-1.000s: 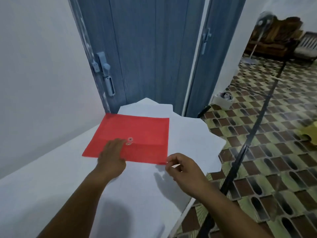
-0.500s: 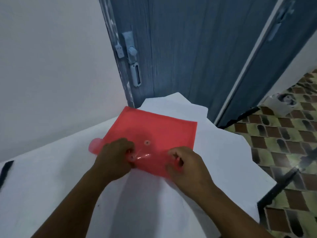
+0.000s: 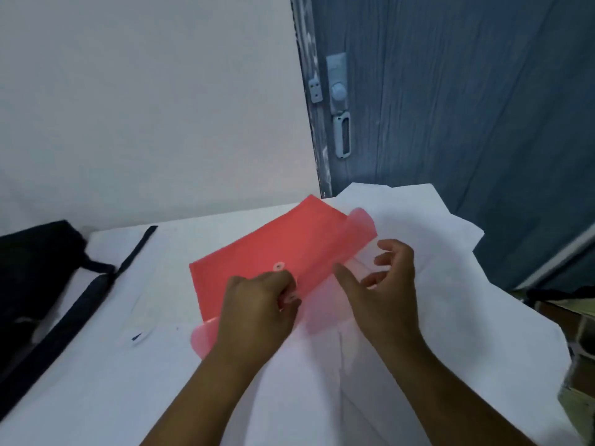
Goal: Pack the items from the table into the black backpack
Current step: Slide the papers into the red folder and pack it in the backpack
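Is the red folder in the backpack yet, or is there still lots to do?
Not yet. Nothing looks packed. The red folder is on the table; the left hand pinches its flap at the snap, lifting it open, and the right hand hovers beside it with loose fingers. White sheets lie under it. The backpack waits at the far left. The folder must be carried over there.

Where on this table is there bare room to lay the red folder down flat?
The widest bare patch is the near white tabletop, between the backpack strap and the left hand. A small dark scrap lies in it. Behind the red folder toward the wall is a narrow strip. Far left is crowded by the black backpack.
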Demonstrator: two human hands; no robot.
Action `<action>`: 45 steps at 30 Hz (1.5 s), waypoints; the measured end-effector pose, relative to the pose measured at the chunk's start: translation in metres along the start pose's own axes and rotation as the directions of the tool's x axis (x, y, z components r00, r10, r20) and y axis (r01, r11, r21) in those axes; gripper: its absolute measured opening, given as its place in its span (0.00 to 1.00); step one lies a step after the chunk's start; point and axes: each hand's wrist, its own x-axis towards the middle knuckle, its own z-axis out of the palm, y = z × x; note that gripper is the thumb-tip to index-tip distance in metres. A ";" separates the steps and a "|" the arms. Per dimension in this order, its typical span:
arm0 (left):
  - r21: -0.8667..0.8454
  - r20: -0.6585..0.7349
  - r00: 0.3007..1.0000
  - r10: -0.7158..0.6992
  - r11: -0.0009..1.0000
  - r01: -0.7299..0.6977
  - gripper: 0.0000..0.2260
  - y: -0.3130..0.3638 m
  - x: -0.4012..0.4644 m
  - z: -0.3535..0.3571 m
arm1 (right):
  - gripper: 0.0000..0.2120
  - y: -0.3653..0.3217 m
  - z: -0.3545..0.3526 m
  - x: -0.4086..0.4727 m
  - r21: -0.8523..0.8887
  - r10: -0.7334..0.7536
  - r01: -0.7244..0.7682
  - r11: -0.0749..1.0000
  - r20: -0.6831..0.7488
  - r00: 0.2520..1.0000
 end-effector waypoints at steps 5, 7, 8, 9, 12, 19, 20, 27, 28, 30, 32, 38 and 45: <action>-0.105 0.204 0.974 -0.102 0.986 0.126 0.05 0.024 -0.022 0.023 | 0.25 0.010 0.015 -0.009 0.175 0.244 -0.329 0.928 0.384 0.891; -0.279 0.372 0.921 -0.114 0.933 0.228 0.11 0.031 -0.027 0.021 | 0.24 0.017 0.017 -0.009 0.154 0.250 -0.323 0.934 0.366 0.897; -0.336 0.468 0.878 -0.102 0.898 0.283 0.15 0.032 -0.029 0.016 | 0.21 0.020 0.016 -0.005 0.142 0.252 -0.313 0.939 0.338 0.907; -0.378 0.561 0.823 -0.088 0.857 0.350 0.17 0.028 -0.032 0.013 | 0.19 0.024 0.014 -0.001 0.128 0.248 -0.299 0.946 0.312 0.917; -0.504 0.584 0.804 -0.112 0.726 0.468 0.13 0.001 -0.042 0.010 | 0.20 0.026 0.006 0.010 0.128 0.202 -0.248 0.960 0.293 0.935; 0.115 0.529 0.825 -0.199 0.980 0.163 0.35 -0.035 -0.061 0.033 | 0.39 0.031 0.001 -0.006 -0.067 0.106 -0.097 0.993 0.139 0.985; 0.127 0.517 0.836 -0.184 0.982 0.138 0.38 -0.032 -0.066 0.036 | 0.43 0.034 0.002 -0.014 -0.117 0.068 -0.055 0.992 0.110 0.992; 0.202 0.483 0.850 -0.211 0.971 0.126 0.49 -0.023 -0.082 0.059 | 0.43 0.063 -0.011 -0.073 -0.364 -0.089 0.041 0.930 -0.116 0.989; 0.199 0.448 0.873 -0.192 0.974 0.112 0.50 -0.025 -0.084 0.063 | 0.42 0.067 -0.016 -0.083 -0.379 -0.072 -0.001 0.926 -0.176 0.982; 0.178 0.396 0.907 -0.145 0.981 0.079 0.52 -0.028 -0.087 0.072 | 0.41 0.077 -0.028 -0.103 -0.457 -0.053 -0.098 0.884 -0.305 0.951; 0.151 0.349 0.931 -0.106 0.987 0.056 0.53 -0.030 -0.088 0.079 | 0.42 0.086 -0.039 -0.121 -0.589 -0.032 -0.226 0.776 -0.395 0.918; 0.116 0.262 0.963 -0.065 0.993 0.036 0.50 -0.036 -0.091 0.083 | 0.65 0.110 -0.055 -0.160 -0.417 0.356 -0.600 0.683 -0.527 0.771; 0.025 0.214 0.977 -0.016 1.000 0.011 0.45 -0.039 -0.092 0.083 | 0.64 0.097 -0.090 -0.174 -0.098 0.410 -0.583 0.807 -0.618 0.671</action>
